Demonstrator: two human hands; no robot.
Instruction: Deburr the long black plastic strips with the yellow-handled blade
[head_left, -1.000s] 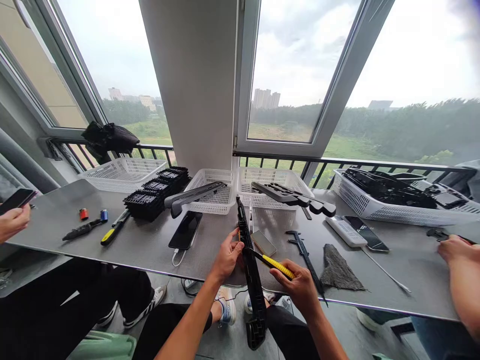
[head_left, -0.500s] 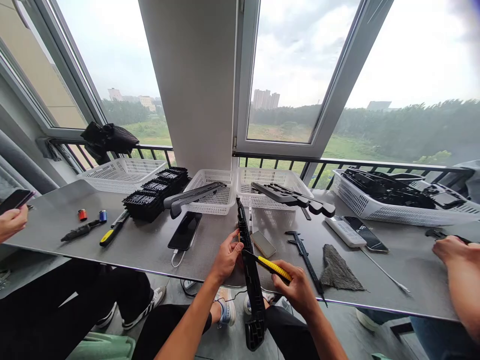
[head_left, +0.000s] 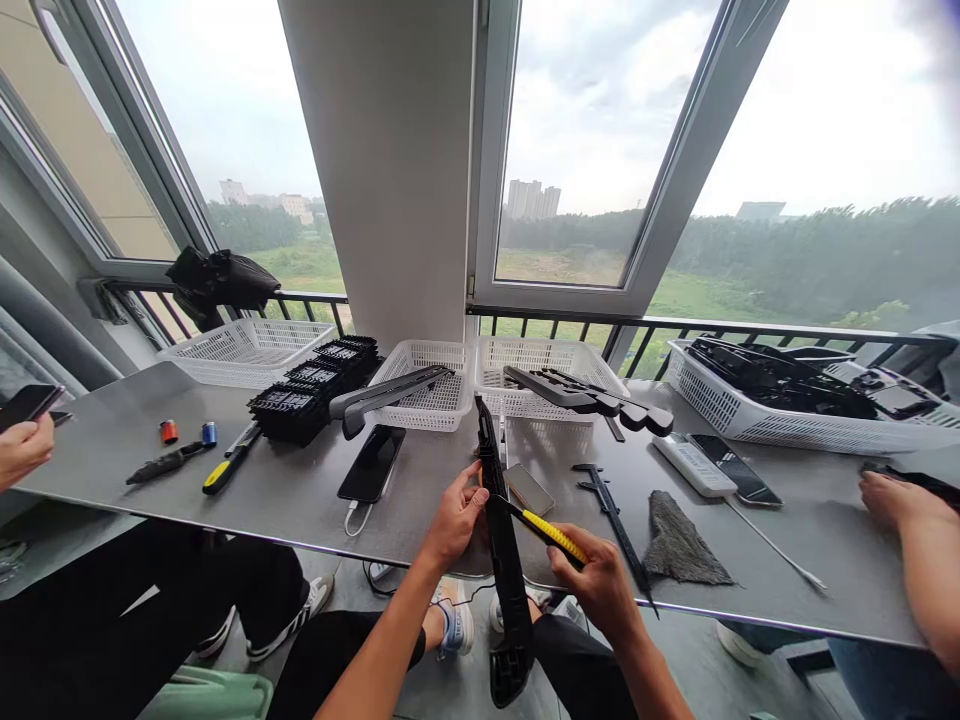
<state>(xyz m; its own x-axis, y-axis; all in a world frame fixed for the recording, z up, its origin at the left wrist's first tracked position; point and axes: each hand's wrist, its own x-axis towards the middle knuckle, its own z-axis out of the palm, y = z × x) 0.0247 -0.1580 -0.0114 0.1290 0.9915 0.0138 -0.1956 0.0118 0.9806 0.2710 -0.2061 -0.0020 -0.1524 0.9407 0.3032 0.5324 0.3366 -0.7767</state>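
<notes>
My left hand grips a long black plastic part near its upper half, thumb on its face. The part stands steeply, its far end near the baskets and its wide lower end hanging past the table edge. In my right hand is a utility knife with a yellow and black handle. Its tip touches or nearly touches the part close to my left thumb. Behind the part lies a small flat grey-beige block. A black caliper rests to the right of the knife.
White baskets line the back, some with long black parts across them. Stacked black parts, a phone, a yellow-black knife and a grey cloth lie on the table. Other people's hands appear at both sides.
My hands, the black part and the knife stay almost in place, the view shifting slightly. At the right, the other person's hand has moved a little with a dark item.
</notes>
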